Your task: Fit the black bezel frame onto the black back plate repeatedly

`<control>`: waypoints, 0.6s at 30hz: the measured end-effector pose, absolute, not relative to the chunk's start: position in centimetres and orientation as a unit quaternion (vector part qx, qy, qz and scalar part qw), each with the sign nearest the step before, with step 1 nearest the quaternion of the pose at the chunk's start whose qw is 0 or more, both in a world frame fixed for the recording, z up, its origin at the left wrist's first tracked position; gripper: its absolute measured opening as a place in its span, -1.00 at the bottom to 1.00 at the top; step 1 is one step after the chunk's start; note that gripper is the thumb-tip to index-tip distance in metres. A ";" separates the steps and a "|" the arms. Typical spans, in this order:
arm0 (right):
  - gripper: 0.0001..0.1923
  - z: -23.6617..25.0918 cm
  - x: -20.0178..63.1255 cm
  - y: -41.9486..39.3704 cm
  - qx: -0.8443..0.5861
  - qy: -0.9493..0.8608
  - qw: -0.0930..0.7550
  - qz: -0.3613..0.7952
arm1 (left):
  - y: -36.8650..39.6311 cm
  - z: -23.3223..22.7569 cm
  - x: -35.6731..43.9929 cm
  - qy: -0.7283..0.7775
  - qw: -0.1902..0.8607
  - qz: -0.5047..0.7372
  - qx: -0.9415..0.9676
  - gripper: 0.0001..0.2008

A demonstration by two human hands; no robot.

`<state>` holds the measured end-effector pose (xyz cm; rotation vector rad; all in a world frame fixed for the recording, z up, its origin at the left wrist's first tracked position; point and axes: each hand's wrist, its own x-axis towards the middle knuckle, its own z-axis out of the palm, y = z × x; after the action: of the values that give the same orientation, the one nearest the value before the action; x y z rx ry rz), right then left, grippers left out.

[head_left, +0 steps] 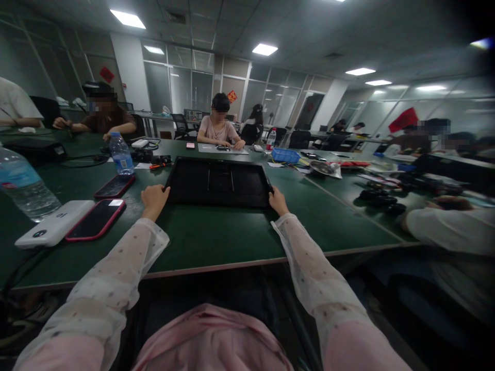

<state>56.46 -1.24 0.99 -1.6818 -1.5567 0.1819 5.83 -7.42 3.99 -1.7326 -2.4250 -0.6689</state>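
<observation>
Both sleeved arms stretching straight out; left hand (153, 200) and right hand (277, 201) fingers gripping near corners of black tray (219, 183), lying flat on green bench (216, 234) at 12 o'clock.

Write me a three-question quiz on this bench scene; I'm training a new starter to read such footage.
1. True or false: both hands grip the black tray, the left hand at its near left corner and the right hand at its near right corner.
2. What lies beside the red-cased phone on its left? A) white power bank B) blue basket C) scissors
3. Fill in: the water bottle behind the second phone has a ____ cap.

Key: 1 true; 2 A; 3 blue.
</observation>
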 end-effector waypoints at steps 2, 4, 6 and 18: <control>-0.43 0.8 56.5 -1.1 -0.675 -0.614 0.402 0.073 | -7.2 3.7 5.7 -0.796 0.034 -0.223 -0.561 -0.45; -0.42 0.6 56.5 -0.9 -0.689 -0.612 0.382 0.071 | -6.9 3.4 5.5 -0.802 0.014 -0.233 -0.550 -0.45; -0.41 0.6 56.4 -0.9 -0.704 -0.610 0.358 0.064 | -6.5 3.1 5.3 -0.807 -0.016 -0.249 -0.535 -0.44; -0.54 1.4 55.7 -1.4 -0.717 -0.599 0.357 -0.011 | -5.6 2.8 4.7 -0.800 -0.093 -0.241 -0.542 -0.38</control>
<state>55.75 -1.41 1.44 -1.8497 -1.5463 -0.0285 4.69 -5.58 2.78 -1.8095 -2.6733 -0.8052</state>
